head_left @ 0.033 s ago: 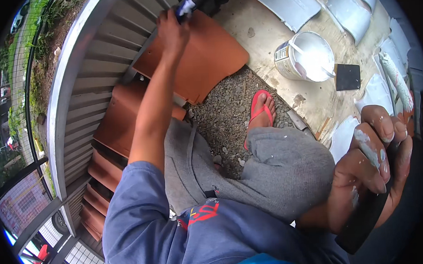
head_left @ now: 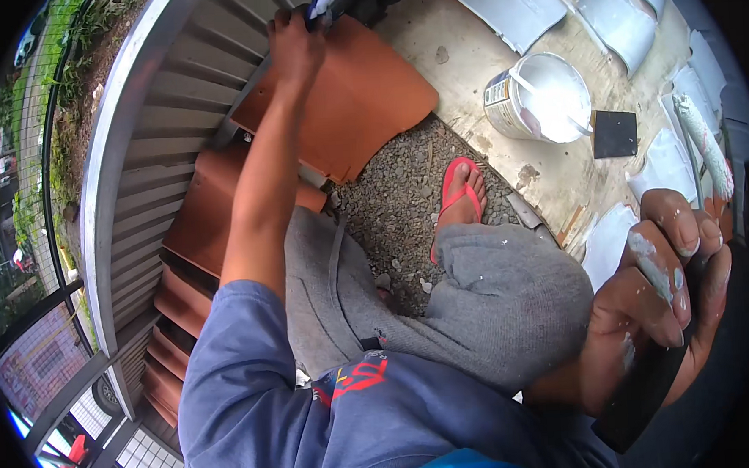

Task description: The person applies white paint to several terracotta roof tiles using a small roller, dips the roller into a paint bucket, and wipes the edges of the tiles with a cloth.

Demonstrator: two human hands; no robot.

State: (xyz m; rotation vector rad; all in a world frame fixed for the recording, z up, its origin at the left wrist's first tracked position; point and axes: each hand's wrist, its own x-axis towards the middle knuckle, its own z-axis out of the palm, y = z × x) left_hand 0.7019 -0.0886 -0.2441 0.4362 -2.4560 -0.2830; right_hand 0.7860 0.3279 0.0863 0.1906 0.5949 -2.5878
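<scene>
My left hand [head_left: 296, 53] reaches over the far end of an orange clay roof tile [head_left: 359, 99]. Its fingers are closed round a small blue-and-white thing [head_left: 321, 3], too blurred to name. At the right, my paint-spotted right hand [head_left: 660, 274] is curled round a thick black handle [head_left: 642, 402]. Just beyond its fingers lies a white-smeared cylinder [head_left: 703, 145] like a paint roller; whether it joins the handle is hidden. An open bucket of white paint [head_left: 512, 112] stands on the pale board [head_left: 459, 77], a flat light stick leaning inside it.
More orange tiles [head_left: 187, 299] line the corrugated metal wall [head_left: 162, 131] at my left. White-coated tiles [head_left: 622, 22] lie at the far right. A black square block [head_left: 615, 134] sits beside the bucket. Gravel [head_left: 389, 195] surrounds my foot in a red flip-flop [head_left: 459, 197].
My left hand has shifted slightly left and farther away with the blue-and-white thing. My right hand has hardly moved.
</scene>
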